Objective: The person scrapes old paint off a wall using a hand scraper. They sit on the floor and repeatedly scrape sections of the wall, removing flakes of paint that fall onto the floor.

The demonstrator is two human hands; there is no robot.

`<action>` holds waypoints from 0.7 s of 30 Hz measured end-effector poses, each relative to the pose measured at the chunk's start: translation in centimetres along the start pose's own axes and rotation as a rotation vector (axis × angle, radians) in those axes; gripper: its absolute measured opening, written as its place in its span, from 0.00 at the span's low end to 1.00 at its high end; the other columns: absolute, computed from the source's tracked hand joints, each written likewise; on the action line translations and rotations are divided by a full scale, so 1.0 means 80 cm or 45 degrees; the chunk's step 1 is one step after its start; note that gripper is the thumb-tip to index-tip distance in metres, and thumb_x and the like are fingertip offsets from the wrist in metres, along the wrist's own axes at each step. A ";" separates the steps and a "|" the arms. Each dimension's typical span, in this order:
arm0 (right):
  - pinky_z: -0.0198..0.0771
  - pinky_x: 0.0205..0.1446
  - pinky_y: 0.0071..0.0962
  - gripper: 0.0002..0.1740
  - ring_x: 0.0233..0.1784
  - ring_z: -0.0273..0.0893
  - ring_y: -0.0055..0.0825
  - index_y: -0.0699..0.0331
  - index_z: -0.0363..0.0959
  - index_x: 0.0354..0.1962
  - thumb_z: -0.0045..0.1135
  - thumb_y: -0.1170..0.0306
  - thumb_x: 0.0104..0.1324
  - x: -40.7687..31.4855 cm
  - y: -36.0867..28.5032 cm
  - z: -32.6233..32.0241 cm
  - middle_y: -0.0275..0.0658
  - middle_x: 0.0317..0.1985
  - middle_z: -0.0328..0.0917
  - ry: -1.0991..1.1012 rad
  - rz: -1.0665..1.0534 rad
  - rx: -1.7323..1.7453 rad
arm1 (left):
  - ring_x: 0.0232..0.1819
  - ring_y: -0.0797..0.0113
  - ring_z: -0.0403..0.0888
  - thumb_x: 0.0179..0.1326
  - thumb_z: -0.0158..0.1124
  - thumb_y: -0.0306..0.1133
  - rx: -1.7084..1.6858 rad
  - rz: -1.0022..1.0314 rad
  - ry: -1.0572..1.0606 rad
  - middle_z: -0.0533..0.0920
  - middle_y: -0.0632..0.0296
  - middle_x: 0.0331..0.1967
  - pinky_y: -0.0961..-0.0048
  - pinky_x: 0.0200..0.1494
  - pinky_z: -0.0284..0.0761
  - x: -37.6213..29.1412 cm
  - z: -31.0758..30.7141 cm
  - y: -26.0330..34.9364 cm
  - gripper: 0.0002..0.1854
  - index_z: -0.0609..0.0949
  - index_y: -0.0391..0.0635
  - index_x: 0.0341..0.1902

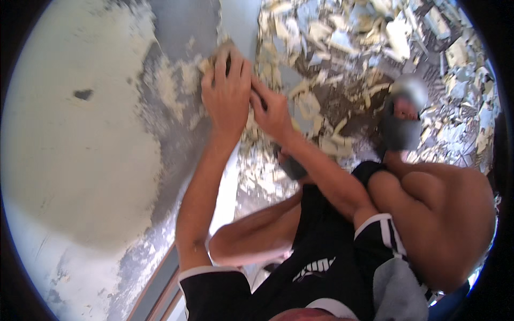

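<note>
My left hand (227,90) is pressed to the wall (172,132), its fingers bent, where cream coating gives way to bare grey. Past its fingertips shows a bit of tan-brown material (225,43); I cannot tell whether it is a held piece or part of the wall. Close beside it on the right, my right hand (275,114) has curled fingers that meet the left hand's edge. Whatever lies under the fingers of both hands is hidden. A wide cream layer (88,152) with a ragged edge covers the wall on the left, with a small dark hole (83,94) in it.
Broken cream and pale-blue flakes (341,40) litter the dark floor (321,84) along the wall. My feet, in grey footwear (401,132), stand among them below my bent knees. A brown-edged frame (156,281) runs along the wall's lower left.
</note>
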State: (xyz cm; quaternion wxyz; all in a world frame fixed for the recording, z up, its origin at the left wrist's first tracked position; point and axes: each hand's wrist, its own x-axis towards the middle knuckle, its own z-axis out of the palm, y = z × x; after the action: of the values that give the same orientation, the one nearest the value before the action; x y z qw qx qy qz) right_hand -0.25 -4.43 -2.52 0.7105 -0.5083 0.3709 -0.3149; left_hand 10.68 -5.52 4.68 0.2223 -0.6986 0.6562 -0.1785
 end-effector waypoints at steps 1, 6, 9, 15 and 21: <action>0.77 0.43 0.44 0.27 0.42 0.83 0.57 0.64 0.71 0.67 0.58 0.69 0.71 -0.011 -0.001 0.000 0.61 0.41 0.82 -0.004 0.063 -0.038 | 0.66 0.71 0.73 0.60 0.64 0.35 0.012 0.035 -0.046 0.80 0.74 0.60 0.66 0.63 0.61 -0.011 -0.011 0.002 0.12 0.84 0.55 0.48; 0.78 0.41 0.43 0.28 0.37 0.83 0.56 0.61 0.70 0.69 0.57 0.69 0.71 -0.032 0.012 0.012 0.61 0.38 0.82 -0.031 0.063 -0.092 | 0.68 0.67 0.73 0.60 0.64 0.34 -0.074 -0.005 -0.099 0.81 0.74 0.60 0.67 0.60 0.63 -0.048 0.005 0.006 0.09 0.84 0.56 0.45; 0.78 0.42 0.42 0.28 0.37 0.83 0.57 0.61 0.70 0.69 0.57 0.69 0.72 -0.009 -0.007 0.009 0.61 0.38 0.82 0.072 0.091 0.124 | 0.70 0.66 0.70 0.62 0.63 0.34 -0.063 0.011 -0.132 0.79 0.74 0.65 0.62 0.64 0.60 -0.011 -0.006 0.002 0.18 0.84 0.55 0.56; 0.78 0.40 0.43 0.27 0.38 0.84 0.57 0.61 0.72 0.67 0.58 0.69 0.72 -0.018 0.008 0.007 0.61 0.37 0.82 -0.018 0.045 -0.067 | 0.70 0.67 0.70 0.60 0.65 0.33 -0.144 -0.068 -0.192 0.79 0.76 0.64 0.63 0.64 0.61 -0.036 0.004 0.005 0.19 0.84 0.56 0.57; 0.79 0.45 0.43 0.28 0.42 0.85 0.56 0.64 0.70 0.68 0.57 0.72 0.72 -0.013 -0.007 -0.006 0.61 0.42 0.83 -0.047 0.118 -0.037 | 0.67 0.64 0.73 0.60 0.63 0.34 -0.127 0.027 -0.086 0.80 0.70 0.59 0.64 0.64 0.64 -0.024 -0.005 0.006 0.11 0.84 0.53 0.46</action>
State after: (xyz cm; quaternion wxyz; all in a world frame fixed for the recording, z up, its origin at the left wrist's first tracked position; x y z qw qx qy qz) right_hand -1.21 -3.97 -1.91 0.7238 -0.5064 0.3853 -0.2669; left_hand 9.93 -3.65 4.87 0.2110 -0.7075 0.6638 -0.1194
